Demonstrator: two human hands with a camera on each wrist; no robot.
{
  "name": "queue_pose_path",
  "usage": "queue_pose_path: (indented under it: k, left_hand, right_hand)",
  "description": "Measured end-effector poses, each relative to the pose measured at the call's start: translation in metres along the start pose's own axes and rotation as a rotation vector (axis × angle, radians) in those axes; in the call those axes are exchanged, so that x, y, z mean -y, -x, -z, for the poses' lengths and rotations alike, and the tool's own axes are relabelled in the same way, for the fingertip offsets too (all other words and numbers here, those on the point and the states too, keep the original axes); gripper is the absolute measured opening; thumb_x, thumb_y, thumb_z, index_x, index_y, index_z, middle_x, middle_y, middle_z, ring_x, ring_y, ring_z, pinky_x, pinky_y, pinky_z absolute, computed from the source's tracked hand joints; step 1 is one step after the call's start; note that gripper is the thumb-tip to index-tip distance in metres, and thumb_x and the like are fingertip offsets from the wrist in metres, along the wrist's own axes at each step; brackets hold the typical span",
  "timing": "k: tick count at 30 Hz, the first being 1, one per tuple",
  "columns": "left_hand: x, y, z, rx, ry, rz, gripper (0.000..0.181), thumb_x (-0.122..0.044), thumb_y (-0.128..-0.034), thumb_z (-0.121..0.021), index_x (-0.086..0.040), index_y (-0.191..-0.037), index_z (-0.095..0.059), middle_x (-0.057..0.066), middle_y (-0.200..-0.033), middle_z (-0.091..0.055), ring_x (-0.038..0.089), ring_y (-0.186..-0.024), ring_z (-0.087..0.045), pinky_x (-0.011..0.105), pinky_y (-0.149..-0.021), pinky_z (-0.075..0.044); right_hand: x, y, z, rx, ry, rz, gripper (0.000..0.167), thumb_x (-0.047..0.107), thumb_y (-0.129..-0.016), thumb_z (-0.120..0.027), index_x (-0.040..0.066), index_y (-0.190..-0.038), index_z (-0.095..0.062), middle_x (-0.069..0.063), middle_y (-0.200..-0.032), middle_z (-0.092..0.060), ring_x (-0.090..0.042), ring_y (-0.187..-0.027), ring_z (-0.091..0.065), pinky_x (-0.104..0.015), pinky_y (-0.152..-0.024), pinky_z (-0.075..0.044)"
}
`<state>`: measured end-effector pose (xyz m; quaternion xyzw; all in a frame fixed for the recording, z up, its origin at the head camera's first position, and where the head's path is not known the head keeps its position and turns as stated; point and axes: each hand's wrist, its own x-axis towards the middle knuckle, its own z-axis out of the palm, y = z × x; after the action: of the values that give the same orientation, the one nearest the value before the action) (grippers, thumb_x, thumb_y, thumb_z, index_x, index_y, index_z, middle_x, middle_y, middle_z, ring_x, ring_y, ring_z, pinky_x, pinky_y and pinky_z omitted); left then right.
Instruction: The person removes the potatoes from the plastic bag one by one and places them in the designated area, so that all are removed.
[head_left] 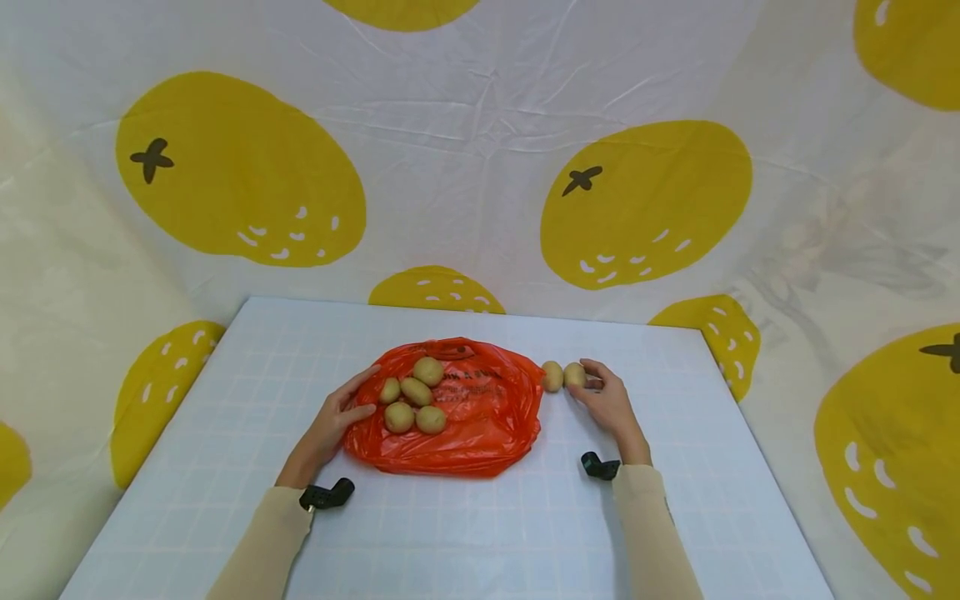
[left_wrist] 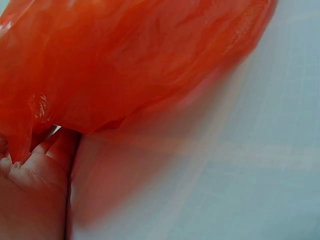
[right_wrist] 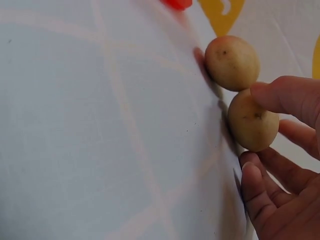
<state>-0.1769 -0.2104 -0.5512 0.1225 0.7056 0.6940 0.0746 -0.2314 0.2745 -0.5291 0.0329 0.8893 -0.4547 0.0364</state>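
A red plastic bag (head_left: pixel 480 408) with dark print lies spread on the table, and several potatoes (head_left: pixel 416 390) sit on its left half. My left hand (head_left: pixel 330 425) holds the bag's left edge, thumb and fingers apart; in the left wrist view the red plastic (left_wrist: pixel 125 60) hides most of the fingers. To the right of the bag, two potatoes stand side by side on the table. My right hand (head_left: pixel 607 404) holds the outer potato (right_wrist: pixel 252 122) with thumb and fingers around it. The inner potato (right_wrist: pixel 232 63) touches it and lies close to the bag's right edge.
A pale checked cloth covers the table (head_left: pixel 480 533). Behind and at both sides hangs a white curtain (head_left: pixel 465 183) with large yellow fruit prints. Black wrist cameras (head_left: pixel 327 494) are strapped to both wrists.
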Motion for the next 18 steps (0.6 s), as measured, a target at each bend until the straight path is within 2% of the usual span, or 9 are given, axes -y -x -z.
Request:
queue_pose_path:
  k: [3, 6, 12, 18]
  left_hand:
    - [0.000, 0.000, 0.000, -0.001, -0.002, 0.002, 0.065, -0.006, -0.1007, -0.056, -0.009, -0.162, -0.033, 0.014, -0.171, -0.023, 0.037, -0.155, -0.021, 0.011, -0.106, -0.042]
    - [0.001, -0.001, 0.000, -0.003, -0.005, 0.003, 0.065, -0.006, -0.1011, -0.056, -0.010, -0.162, -0.033, 0.014, -0.171, -0.023, 0.037, -0.155, -0.021, 0.010, -0.106, -0.041]
    - [0.000, 0.000, 0.000, 0.000, -0.003, -0.008, 0.065, -0.004, -0.1010, -0.056, -0.008, -0.161, -0.032, 0.014, -0.171, -0.023, 0.035, -0.155, -0.022, 0.010, -0.107, -0.040]
    - [-0.001, 0.001, 0.000, 0.000, -0.007, -0.017, 0.065, -0.006, -0.1009, -0.057, -0.007, -0.161, -0.032, 0.016, -0.170, -0.023, 0.038, -0.156, -0.019, 0.008, -0.108, -0.038]
  right_hand:
    - [0.001, 0.001, 0.001, -0.003, 0.002, 0.012, 0.064, 0.026, -0.095, -0.073, 0.008, -0.151, -0.048, -0.021, -0.148, -0.054, -0.038, -0.123, -0.059, -0.041, -0.097, -0.055]
    - [0.003, 0.004, 0.001, -0.006, -0.001, 0.028, 0.065, 0.025, -0.095, -0.073, 0.006, -0.151, -0.047, -0.022, -0.150, -0.052, -0.040, -0.125, -0.059, -0.047, -0.101, -0.054]
    - [0.013, 0.011, 0.003, -0.025, -0.001, 0.037, 0.070, 0.030, -0.096, -0.072, 0.006, -0.154, -0.042, -0.020, -0.156, -0.046, -0.044, -0.137, -0.049, -0.060, -0.111, -0.045]
    - [0.025, 0.014, 0.006, -0.069, 0.024, 0.051, 0.070, 0.034, -0.097, -0.071, 0.009, -0.155, -0.041, -0.021, -0.152, -0.050, -0.043, -0.139, -0.047, -0.060, -0.112, -0.045]
